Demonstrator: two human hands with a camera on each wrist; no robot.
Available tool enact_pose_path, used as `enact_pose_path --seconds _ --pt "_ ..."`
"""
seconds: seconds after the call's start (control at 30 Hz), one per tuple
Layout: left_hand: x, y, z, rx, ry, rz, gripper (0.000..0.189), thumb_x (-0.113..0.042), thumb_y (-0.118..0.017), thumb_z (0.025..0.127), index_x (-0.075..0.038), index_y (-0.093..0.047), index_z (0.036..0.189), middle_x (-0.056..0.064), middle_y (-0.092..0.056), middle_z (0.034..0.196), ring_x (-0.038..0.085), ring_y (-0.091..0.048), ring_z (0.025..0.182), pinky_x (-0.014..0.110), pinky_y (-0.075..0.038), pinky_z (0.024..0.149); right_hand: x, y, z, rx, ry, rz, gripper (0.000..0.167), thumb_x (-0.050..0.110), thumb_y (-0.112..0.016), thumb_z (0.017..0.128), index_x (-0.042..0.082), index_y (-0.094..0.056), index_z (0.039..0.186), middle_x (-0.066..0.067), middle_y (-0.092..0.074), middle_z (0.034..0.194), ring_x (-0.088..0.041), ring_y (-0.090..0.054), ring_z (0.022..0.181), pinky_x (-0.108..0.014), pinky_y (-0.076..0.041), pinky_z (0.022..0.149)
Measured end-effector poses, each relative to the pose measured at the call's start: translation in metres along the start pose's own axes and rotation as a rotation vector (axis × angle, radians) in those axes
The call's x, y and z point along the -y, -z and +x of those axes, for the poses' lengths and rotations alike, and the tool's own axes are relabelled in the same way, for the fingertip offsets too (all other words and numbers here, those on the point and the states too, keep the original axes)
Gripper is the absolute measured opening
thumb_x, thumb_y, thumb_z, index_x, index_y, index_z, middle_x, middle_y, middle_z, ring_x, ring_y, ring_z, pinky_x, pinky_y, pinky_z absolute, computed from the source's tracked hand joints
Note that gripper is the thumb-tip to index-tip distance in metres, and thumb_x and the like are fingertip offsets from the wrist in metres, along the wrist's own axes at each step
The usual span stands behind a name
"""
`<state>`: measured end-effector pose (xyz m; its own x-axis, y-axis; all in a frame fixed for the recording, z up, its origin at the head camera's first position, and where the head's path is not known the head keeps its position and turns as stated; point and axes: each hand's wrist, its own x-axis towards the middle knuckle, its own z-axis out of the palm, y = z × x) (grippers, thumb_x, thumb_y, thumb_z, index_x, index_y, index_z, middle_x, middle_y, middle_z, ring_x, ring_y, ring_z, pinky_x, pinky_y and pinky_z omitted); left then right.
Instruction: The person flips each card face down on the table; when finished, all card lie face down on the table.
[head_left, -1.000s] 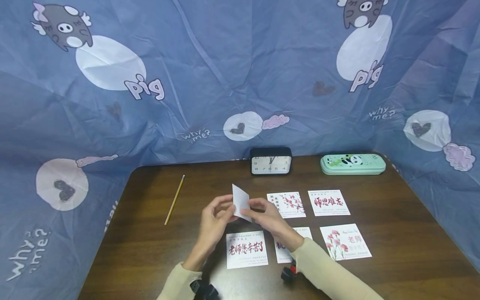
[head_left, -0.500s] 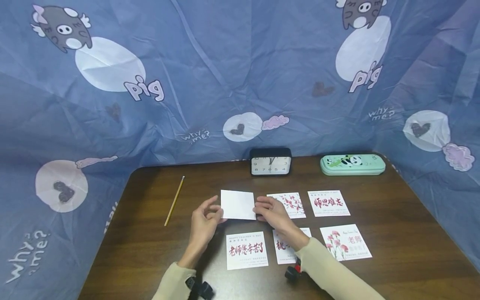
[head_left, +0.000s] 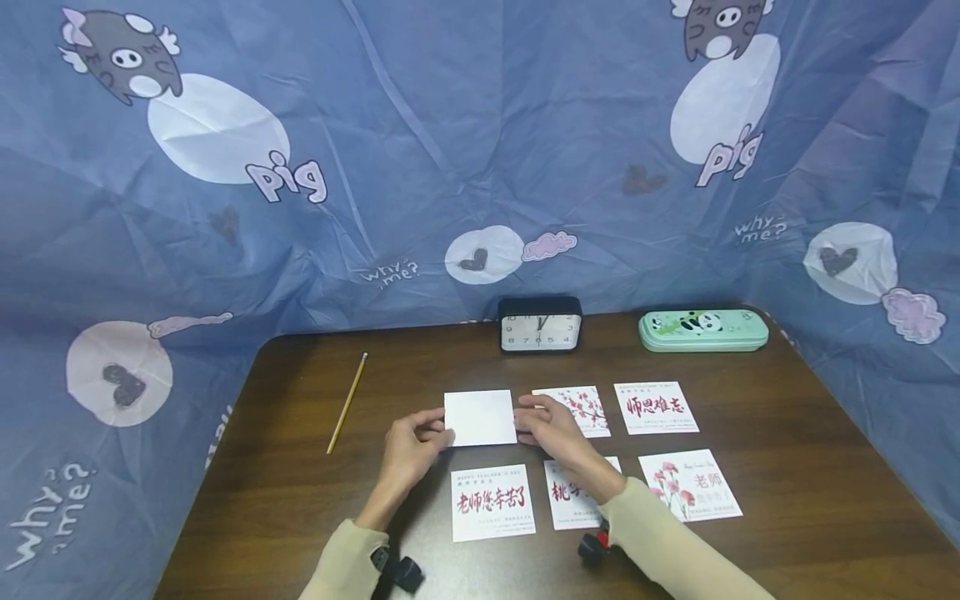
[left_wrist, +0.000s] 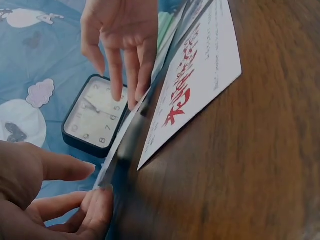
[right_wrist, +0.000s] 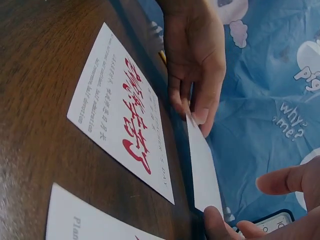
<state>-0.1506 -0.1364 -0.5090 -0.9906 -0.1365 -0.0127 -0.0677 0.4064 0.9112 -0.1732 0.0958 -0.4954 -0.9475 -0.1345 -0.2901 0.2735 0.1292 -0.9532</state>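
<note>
Lowered slightly, the white card (head_left: pixel 480 418) is pinched at opposite edges by both half-curled hands (head_left: pixel 408 454) (head_left: pixel 561 437).

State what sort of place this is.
Probably a study desk, curtained off: a yellow pencil and a panda-print pencil case lie on it, and a blue pig-print cloth hangs behind it.

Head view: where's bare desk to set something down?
Bare: left of the pencil, between pencil and clock, right of the lower-right flower card. Crowded: middle, left hand and right hand at a blank-faced card, printed cards around.
</note>
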Motion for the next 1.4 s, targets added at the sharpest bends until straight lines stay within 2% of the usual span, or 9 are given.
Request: enact_pose_path --seconds 0.1,0.3,0.47,0.63,0.73,0.9,1.07,1.2,1.4 --pt "0.001 -0.001 0.000 0.027 0.005 0.034 0.038 -0.003 -0.080 0.084 0.004 -0.074 0.121 0.017 -0.076 0.097 0.010 -0.069 0.071 0.019 -0.056 0.055 0.000 0.000 0.000 -0.002 0.003 -0.001 0.049 0.007 -0.059 0.100 -0.006 -0.048 0.146 -0.030 -0.062 0.141 -0.042 -0.064 0.129 -0.044 -0.060 0.104" --pt "0.002 -0.002 0.003 0.048 -0.028 0.106 0.039 -0.006 -0.083 0.084 0.005 -0.074 0.121 0.016 -0.076 0.097 0.015 -0.071 0.075 0.019 -0.056 0.057 0.000 0.002 0.000 -0.003 0.003 0.005 0.050 0.006 -0.059 0.099 -0.006 -0.047 0.146 -0.031 -0.061 0.142 -0.043 -0.063 0.130 -0.045 -0.059 0.106" --pt "0.002 -0.002 0.005 0.047 -0.054 0.142 0.032 -0.009 -0.079 0.088 0.005 -0.075 0.117 0.014 -0.076 0.093 0.011 -0.066 0.072 0.018 -0.053 0.058 0.000 0.004 -0.001 -0.006 0.004 0.008 0.052 0.005 -0.059 0.097 -0.006 -0.047 0.146 -0.031 -0.061 0.142 -0.042 -0.064 0.130 -0.045 -0.059 0.106" --pt "0.002 -0.002 0.006 0.050 -0.045 0.110 0.027 -0.011 -0.072 0.094 0.005 -0.076 0.116 0.015 -0.076 0.091 0.008 -0.063 0.060 0.020 -0.051 0.054 -0.001 0.009 0.002 0.007 0.000 0.016 0.054 0.005 -0.060 0.097 -0.006 -0.045 0.148 -0.031 -0.061 0.143 -0.042 -0.064 0.130 -0.044 -0.058 0.107" --pt "0.002 -0.001 0.007 0.056 -0.037 0.097 0.028 -0.012 -0.071 0.095 0.004 -0.075 0.117 0.016 -0.076 0.093 0.009 -0.063 0.058 0.021 -0.052 0.053 -0.001 0.011 0.003 0.020 -0.003 0.005 0.056 0.007 -0.060 0.097 -0.004 -0.044 0.149 -0.030 -0.060 0.144 -0.041 -0.064 0.130 -0.043 -0.057 0.108" --pt "0.004 -0.001 0.005 0.065 -0.012 0.058 0.028 -0.011 -0.072 0.095 0.002 -0.074 0.119 0.016 -0.077 0.097 0.014 -0.068 0.064 0.022 -0.055 0.055 -0.002 0.014 0.001 0.030 -0.009 -0.007 0.055 0.008 -0.061 0.097 -0.004 -0.045 0.149 -0.029 -0.060 0.145 -0.040 -0.063 0.132 -0.043 -0.057 0.108" --pt "0.005 -0.002 0.002 0.051 -0.009 -0.007 0.030 -0.006 -0.077 0.090 0.000 -0.074 0.119 0.017 -0.075 0.101 0.015 -0.071 0.074 0.021 -0.059 0.057 -0.001 0.019 -0.004 0.035 -0.003 -0.013 0.056 0.008 -0.063 0.096 -0.003 -0.047 0.149 -0.028 -0.060 0.146 -0.041 -0.061 0.135 -0.044 -0.057 0.109" --pt "0.002 -0.004 0.000 0.052 -0.027 -0.028 0.033 -0.004 -0.079 0.087 -0.001 -0.073 0.120 0.019 -0.075 0.106 0.019 -0.073 0.082 0.022 -0.060 0.059 0.001 0.026 -0.007 0.034 0.000 -0.040 0.055 0.011 -0.063 0.096 0.000 -0.048 0.148 -0.026 -0.061 0.145 -0.038 -0.064 0.132 -0.043 -0.057 0.109" --pt "-0.006 -0.013 -0.001 0.101 -0.072 -0.034 0.038 -0.005 -0.080 0.086 -0.001 -0.071 0.123 0.020 -0.077 0.111 0.029 -0.077 0.090 0.025 -0.062 0.065 0.006 0.041 -0.011 0.026 0.019 -0.082 0.051 0.014 -0.060 0.101 0.000 -0.047 0.148 -0.026 -0.061 0.145 -0.039 -0.064 0.131 -0.044 -0.057 0.109"
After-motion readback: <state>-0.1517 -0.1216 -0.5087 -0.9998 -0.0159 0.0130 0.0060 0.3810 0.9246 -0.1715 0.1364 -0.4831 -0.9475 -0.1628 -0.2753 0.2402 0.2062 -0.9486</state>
